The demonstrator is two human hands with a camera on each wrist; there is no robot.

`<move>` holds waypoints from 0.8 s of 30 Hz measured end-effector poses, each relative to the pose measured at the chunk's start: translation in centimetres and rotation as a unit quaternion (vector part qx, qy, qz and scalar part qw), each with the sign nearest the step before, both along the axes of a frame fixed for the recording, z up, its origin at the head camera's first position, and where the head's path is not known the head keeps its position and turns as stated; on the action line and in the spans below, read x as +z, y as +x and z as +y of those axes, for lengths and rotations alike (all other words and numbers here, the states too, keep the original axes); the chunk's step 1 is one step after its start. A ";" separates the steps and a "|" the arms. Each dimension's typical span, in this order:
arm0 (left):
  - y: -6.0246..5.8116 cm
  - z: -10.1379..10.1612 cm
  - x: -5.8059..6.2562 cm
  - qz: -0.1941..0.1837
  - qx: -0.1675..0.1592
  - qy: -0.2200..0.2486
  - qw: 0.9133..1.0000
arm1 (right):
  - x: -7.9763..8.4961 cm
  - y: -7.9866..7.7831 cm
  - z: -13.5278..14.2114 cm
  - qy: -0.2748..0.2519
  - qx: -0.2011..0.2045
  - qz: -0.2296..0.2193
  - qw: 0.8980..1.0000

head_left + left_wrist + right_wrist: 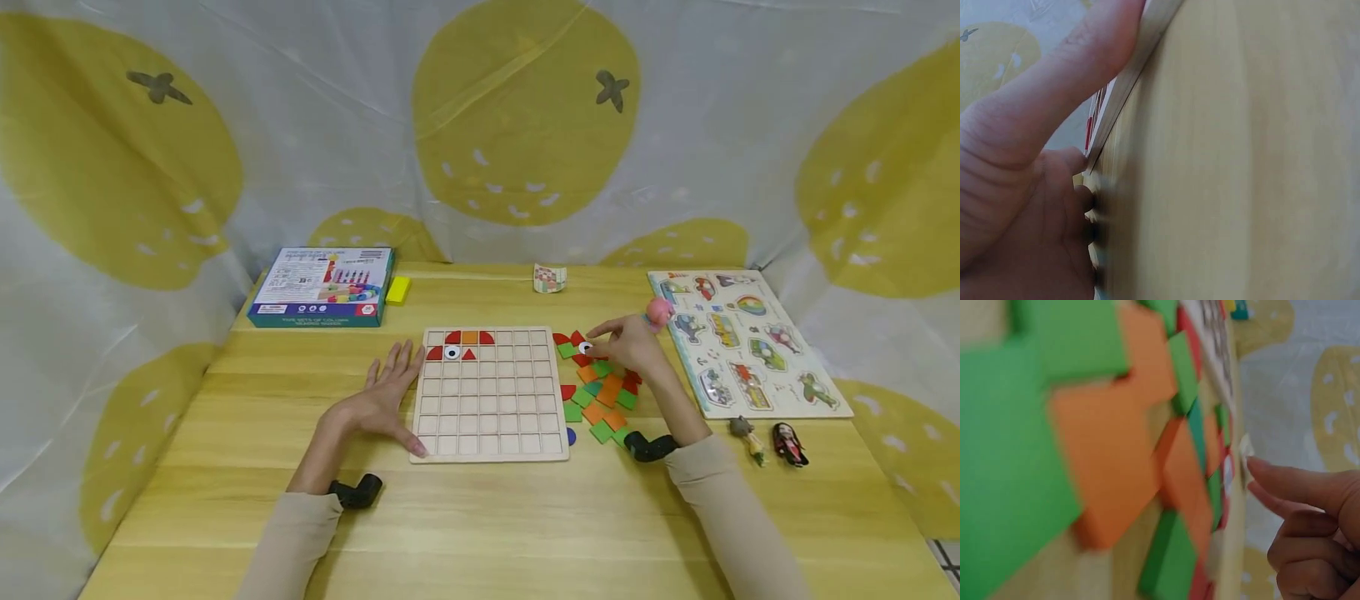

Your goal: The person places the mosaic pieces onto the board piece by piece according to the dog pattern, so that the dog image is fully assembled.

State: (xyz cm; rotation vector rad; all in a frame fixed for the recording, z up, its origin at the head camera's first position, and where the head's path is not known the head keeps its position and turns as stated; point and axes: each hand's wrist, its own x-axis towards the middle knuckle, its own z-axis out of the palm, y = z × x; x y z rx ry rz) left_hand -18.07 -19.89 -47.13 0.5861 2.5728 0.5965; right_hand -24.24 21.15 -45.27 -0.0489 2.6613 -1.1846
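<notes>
A square wooden board (498, 403) with a grid of cells lay near the middle of the table (480, 525). At its far left, two red rounded pieces flanked an orange square (469, 337) in the far row; in the next row a third rounded piece, a round eye (452, 352) and a small red triangle (468, 356) sat side by side.

The left hand (382, 402) was spread along the board's left side, holding nothing in a closed grip — the thumb touched the near left corner and the forefinger reached the edge farther up. The right hand (628, 346) was over the far end of a loose heap of pieces (611, 388), right of the board. Its thumb and forefinger were slightly parted beside a second round eye (585, 347), with no piece visible between them; the other fingers were curled. The heap was green, orange and red, and a blue disc (572, 436) touched or nearly touched the board's near right edge.

Far left stood a box (322, 287) beside a yellow block (398, 291). Far right was a picture puzzle (783, 410), with a pink toy (660, 312) at its left edge and two small dolls (790, 444) just nearer.
</notes>
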 end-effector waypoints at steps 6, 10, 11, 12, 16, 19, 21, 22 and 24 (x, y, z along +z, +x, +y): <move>0.1 -0.5 0.0 0.004 0.001 0.003 1.000 | -1.3 -0.9 0.8 -0.007 0.004 -0.020 1.000; 0.0 -0.3 -0.1 0.003 -0.006 0.004 1.000 | -1.8 -1.3 0.9 -0.022 -0.019 -0.043 0.999; 0.0 -0.2 -0.1 0.002 -0.006 0.004 1.000 | -1.9 -1.4 1.0 -0.023 -0.025 -0.049 0.998; 0.1 -0.2 -0.1 0.002 -0.007 0.006 1.000 | -2.0 -1.4 1.1 -0.027 -0.031 -0.057 0.998; 0.2 -0.1 0.0 0.001 -0.003 0.000 1.000 | -2.3 -1.7 1.4 -0.029 -0.057 -0.054 0.997; 0.2 -0.1 0.0 0.002 -0.002 -0.003 1.000 | -2.4 -1.9 1.3 -0.028 -0.066 -0.023 0.997; 0.2 -0.1 0.1 0.003 -0.002 -0.004 1.000 | -2.4 -1.9 1.2 -0.036 -0.067 -0.011 0.997; 0.2 -0.1 0.1 0.003 -0.003 -0.003 1.000 | -2.4 -2.0 1.1 -0.039 -0.063 -0.013 0.997; 0.1 0.0 0.1 0.003 -0.004 -0.004 1.000 | -2.3 -2.1 1.1 -0.045 -0.055 -0.026 0.997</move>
